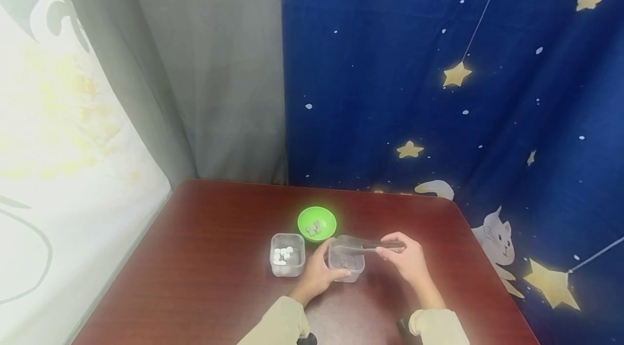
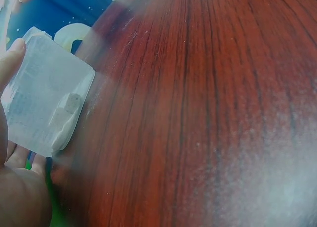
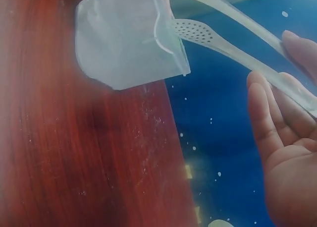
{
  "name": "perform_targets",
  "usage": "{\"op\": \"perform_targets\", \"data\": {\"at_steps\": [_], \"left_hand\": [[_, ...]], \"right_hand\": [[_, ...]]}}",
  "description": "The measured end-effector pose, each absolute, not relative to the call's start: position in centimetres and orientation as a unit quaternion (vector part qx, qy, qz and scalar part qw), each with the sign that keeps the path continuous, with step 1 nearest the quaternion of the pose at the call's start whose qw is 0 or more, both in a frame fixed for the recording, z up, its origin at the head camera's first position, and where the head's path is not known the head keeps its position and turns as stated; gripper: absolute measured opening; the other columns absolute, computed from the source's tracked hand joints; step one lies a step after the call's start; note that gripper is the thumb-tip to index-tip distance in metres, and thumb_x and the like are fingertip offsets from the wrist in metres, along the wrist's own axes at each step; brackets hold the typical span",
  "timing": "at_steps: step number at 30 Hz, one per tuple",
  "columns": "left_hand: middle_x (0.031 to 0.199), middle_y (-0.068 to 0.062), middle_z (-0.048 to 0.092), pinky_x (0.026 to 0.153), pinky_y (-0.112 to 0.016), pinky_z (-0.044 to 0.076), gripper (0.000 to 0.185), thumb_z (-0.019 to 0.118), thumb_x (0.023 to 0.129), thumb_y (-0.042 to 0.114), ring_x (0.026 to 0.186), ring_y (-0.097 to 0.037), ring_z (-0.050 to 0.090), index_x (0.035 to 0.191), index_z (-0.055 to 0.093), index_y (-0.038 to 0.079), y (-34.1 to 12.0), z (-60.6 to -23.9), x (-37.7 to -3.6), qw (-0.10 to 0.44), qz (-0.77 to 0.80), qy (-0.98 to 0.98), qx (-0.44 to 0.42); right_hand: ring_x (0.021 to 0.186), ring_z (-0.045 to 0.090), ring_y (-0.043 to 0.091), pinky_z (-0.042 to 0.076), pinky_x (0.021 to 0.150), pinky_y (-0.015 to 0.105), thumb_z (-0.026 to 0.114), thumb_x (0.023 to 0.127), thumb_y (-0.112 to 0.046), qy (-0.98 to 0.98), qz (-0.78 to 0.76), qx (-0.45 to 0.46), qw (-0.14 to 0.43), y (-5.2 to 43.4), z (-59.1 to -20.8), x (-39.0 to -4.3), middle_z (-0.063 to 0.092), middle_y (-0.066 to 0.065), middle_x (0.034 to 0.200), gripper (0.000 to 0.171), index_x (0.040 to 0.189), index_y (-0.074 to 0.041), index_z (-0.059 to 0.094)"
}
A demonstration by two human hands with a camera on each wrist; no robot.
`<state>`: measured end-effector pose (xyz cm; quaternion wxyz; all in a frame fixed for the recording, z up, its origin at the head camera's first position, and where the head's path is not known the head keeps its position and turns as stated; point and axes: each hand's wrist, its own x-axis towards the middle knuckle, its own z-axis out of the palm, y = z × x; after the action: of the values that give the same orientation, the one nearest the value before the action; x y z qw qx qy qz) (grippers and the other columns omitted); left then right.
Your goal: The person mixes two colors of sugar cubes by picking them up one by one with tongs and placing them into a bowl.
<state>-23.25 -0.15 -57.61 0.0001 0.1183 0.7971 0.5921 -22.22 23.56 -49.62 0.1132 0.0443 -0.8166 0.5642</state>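
Note:
My left hand (image 1: 317, 274) grips the side of a clear square plastic container (image 1: 355, 275) on the table, thumb along its near side. A few small greyish pieces (image 2: 67, 110) show dimly through its wall in the left wrist view. Between the fingers and thumb of my right hand (image 1: 408, 259) is a pair of clear tongs (image 1: 363, 245), held nearly level with the tips over the container. In the right wrist view the tongs' perforated ends (image 3: 194, 31) stand apart at the container's rim, and whether they touch any piece is hidden.
Just behind the container stands a green bowl (image 1: 332, 224) with several grey pieces (image 1: 313, 228) in it. To the left is another clear container (image 1: 287, 238) holding several white cubes (image 1: 283, 254). The dark red table (image 1: 219, 258) meets curtains at its back.

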Motion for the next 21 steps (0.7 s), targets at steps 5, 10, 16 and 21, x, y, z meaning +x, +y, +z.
{"op": "perform_targets", "data": {"at_steps": [5, 10, 16, 21], "left_hand": [[0.13, -0.007, 0.058, 0.101, -0.045, 0.04, 0.094, 0.089, 0.066, 0.035, 0.115, -0.023, 0.055, 0.144, 0.044, 0.007, -0.2, -57.6, -23.3, -0.011, 0.593, 0.796, 0.123], [0.127, -0.006, 0.059, 0.099, -0.046, 0.042, 0.091, 0.088, 0.067, 0.037, 0.113, -0.023, 0.057, 0.143, 0.045, 0.011, -0.2, -57.7, -23.2, -0.014, 0.589, 0.798, 0.13], [0.125, -0.002, 0.06, 0.098, -0.044, 0.043, 0.089, 0.088, 0.068, 0.038, 0.111, -0.02, 0.057, 0.142, 0.045, 0.014, -0.2, -57.9, -23.3, -0.015, 0.588, 0.797, 0.133], [0.126, -0.003, 0.059, 0.099, -0.044, 0.042, 0.093, 0.088, 0.067, 0.04, 0.112, -0.02, 0.056, 0.143, 0.044, 0.011, -0.2, -57.9, -23.3, -0.008, 0.586, 0.801, 0.126]], "right_hand": [[0.071, 0.069, 0.018, 0.057, 0.06, 0.032, 0.084, 0.074, -0.008, -0.819, 0.56, 0.058, 0.115, 23.1, -50.0, -22.3, 0.071, 0.007, 0.081, 0.026, 0.094, -0.005, 0.068], [0.07, 0.069, 0.022, 0.057, 0.061, 0.032, 0.082, 0.076, -0.003, -0.814, 0.572, 0.053, 0.086, 22.4, -49.6, -22.1, 0.071, 0.008, 0.078, 0.025, 0.096, 0.0, 0.068], [0.069, 0.069, 0.025, 0.058, 0.062, 0.035, 0.08, 0.078, -0.004, -0.82, 0.564, 0.082, 0.05, 21.9, -48.3, -21.9, 0.07, 0.01, 0.076, 0.025, 0.098, 0.004, 0.068], [0.073, 0.069, 0.019, 0.057, 0.063, 0.031, 0.082, 0.077, -0.012, -0.847, 0.525, 0.083, 0.021, 22.6, -49.9, -22.9, 0.071, 0.006, 0.085, 0.025, 0.098, -0.006, 0.071]]}}
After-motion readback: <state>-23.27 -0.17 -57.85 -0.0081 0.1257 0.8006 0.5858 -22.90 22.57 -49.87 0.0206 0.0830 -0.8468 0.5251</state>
